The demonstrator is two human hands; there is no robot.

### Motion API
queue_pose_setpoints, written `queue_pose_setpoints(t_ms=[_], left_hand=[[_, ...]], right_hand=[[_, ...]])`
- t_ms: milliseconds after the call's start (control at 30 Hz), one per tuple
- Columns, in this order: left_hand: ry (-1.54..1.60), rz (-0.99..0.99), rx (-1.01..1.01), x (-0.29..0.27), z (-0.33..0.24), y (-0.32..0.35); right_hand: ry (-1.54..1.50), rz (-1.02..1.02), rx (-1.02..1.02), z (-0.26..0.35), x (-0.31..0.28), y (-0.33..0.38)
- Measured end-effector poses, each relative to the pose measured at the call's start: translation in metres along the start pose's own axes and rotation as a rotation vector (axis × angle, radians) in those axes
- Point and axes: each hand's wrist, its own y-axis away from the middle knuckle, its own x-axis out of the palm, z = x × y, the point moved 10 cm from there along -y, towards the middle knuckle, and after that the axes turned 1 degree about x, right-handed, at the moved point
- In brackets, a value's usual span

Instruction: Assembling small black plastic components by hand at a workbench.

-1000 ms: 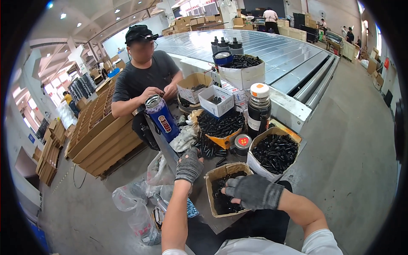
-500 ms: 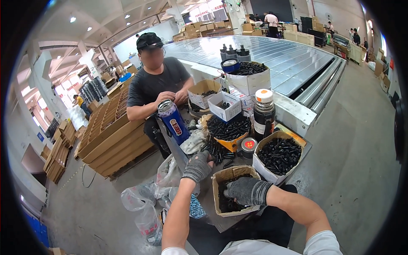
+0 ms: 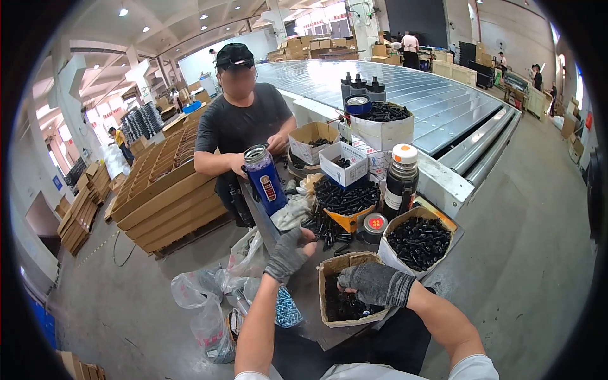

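Right hand [image 3: 375, 284] inside cardboard box [image 3: 346, 259]; left hand [image 3: 287, 254] left of box, fingers bent — cannot tell either grip; loose black parts [image 3: 328, 232] beyond box.

Here's the big slatted metal table [image 3: 418, 95], silvery and gleaming in the light! Grey floor [image 3: 506, 253] sweeps past its right side; brown cartons [image 3: 316, 47] pile up behind it, a dark wall panel [image 3: 415, 22] back there too. Off to its left, pale columns [image 3: 69, 95] rise and ceiling lamps [image 3: 123, 12] shine.
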Motion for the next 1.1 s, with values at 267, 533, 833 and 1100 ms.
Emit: queue_pose_setpoints(t_ms=[267, 533, 833, 1100], left_hand=[[1.128, 0.159, -0.212, 0.003, -0.029, 0.049], [0.983, 0.337, -0.23, 0.025, -0.061, 0.071], [0.537, 0.185, -0.292, 0.021, -0.064, 0.07], [0.066, -0.023, 0.252, -0.003, -0.124, 0.077]], right_hand=[[-0.183, -0.156, 0.057, -0.001, -0.024, 0.004], [-0.509, -0.323, 0.085, -0.001, -0.041, 0.0], [-0.297, -0.383, 0.057, -0.007, -0.05, 0.012], [-0.134, -0.299, 0.092, -0.003, -0.041, 0.014]])
